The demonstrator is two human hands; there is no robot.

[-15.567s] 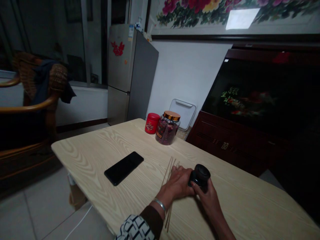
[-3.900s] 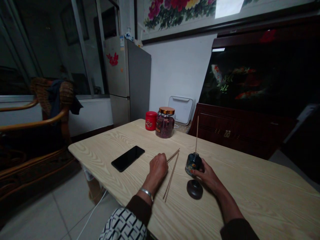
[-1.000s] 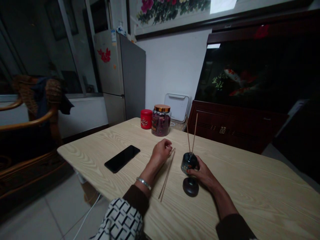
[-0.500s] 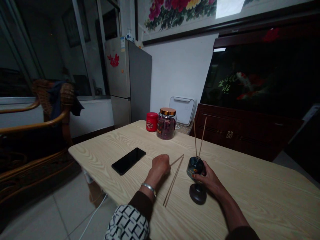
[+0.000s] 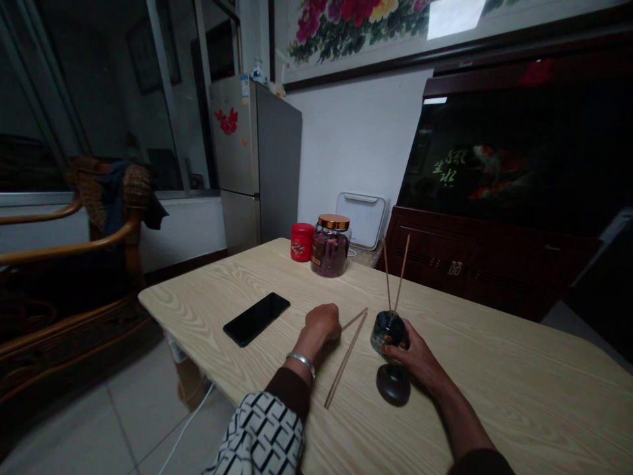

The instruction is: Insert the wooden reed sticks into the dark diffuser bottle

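Note:
My left hand (image 5: 322,323) is closed over the table, its fingers around one end of a thin brown stick (image 5: 352,320). That stick's far end meets the tip of other thin sticks (image 5: 346,359) lying slantwise on the tabletop. My right hand (image 5: 413,349) grips a small dark glossy jar (image 5: 384,332) standing on the table, fingers behind it and thumb at its front. Two thin sticks (image 5: 401,274) stand up out of the jar, spread in a V. Just in front of the jar lies a dark rounded lid (image 5: 393,384).
A black phone (image 5: 256,318) lies left of my left hand on the wooden table (image 5: 475,369). Farther back stand a red canister (image 5: 301,242) and a large glass jar (image 5: 330,249) with a copper-coloured lid. A wooden armchair (image 5: 106,241) is at the left.
My left hand, still closed on the stick, has shifted very slightly to the right. The right hand stays on the jar. The view has moved a little.

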